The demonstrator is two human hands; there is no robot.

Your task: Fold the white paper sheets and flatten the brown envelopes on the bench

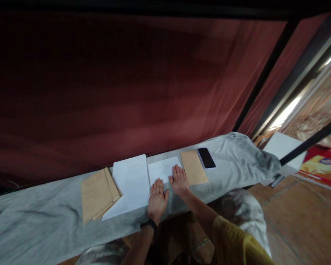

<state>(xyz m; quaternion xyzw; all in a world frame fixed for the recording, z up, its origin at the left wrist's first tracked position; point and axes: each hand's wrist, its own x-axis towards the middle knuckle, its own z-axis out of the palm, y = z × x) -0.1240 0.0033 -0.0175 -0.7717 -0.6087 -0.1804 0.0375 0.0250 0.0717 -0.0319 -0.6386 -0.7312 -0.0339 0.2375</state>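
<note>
A small white sheet of paper (162, 167), perhaps folded, lies on the grey cloth in front of me. My left hand (157, 200) rests flat on its near edge, fingers stretched out. Flat on its right side lies my right hand (179, 179), fingers extended and palm down. Just left of the sheet is a larger stack of white paper (131, 180). Brown envelopes (98, 193) overlap that stack's left edge. To the right of my right hand is a single brown envelope (194, 167), with a dark-screened phone (206, 158) beside it.
Grey cloth (44, 209) covers the long narrow surface. A dark red fabric panel (143, 84) rises along its far edge. Dark metal bars (264, 77) stand at the right. A white box (283, 149) and a red-and-yellow package (324, 165) sit past the right end.
</note>
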